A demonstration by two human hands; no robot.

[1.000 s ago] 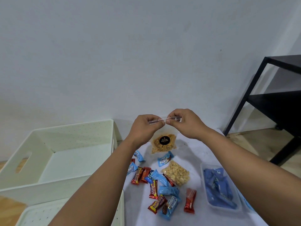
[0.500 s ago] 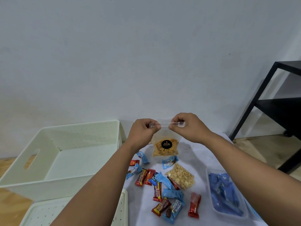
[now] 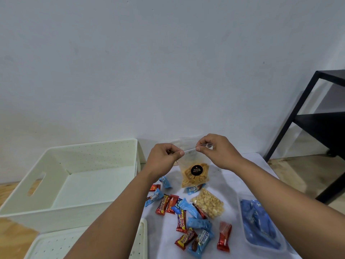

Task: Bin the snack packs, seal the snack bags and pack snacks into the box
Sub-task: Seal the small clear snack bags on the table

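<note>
While both arms are reaching up from the bottom of the frame, the left hand [image 3: 164, 156] and the right hand [image 3: 217, 149] are meeting just above the centre, each pinching the top strip of a clear plastic bag [image 3: 194, 165] between thumb and curled fingers. That thin strip is stretching taut and slightly slanted between the two thumbs. Below it the glossy bag is hanging upright, its lower half bulging with orange stick-shaped crisps behind a round black label, its bottom edge sitting just above or on the loose snacks; I cannot tell which.

Under the bag, a white table [image 3: 240, 180] with a smooth matte top is filling the lower centre and right of the frame. A second clear bag of pale nuts [image 3: 208, 202], lumpy and pillow-shaped, is lying flat beneath the hanging one. Around it, small shiny wrapped bars [image 3: 183, 214] in red and light blue are lying scattered, some overlapping. At the lower right, a shallow rectangular clear tub [image 3: 240, 217] is holding crumpled blue packs.

On the left of the frame, a cream plastic box [image 3: 93, 152] with dotted walls and a slot handle is standing open. A similar dotted cream lid or bin [image 3: 141, 238] is showing at the bottom edge. A black metal shelf [image 3: 298, 116] is standing at the right.
</note>
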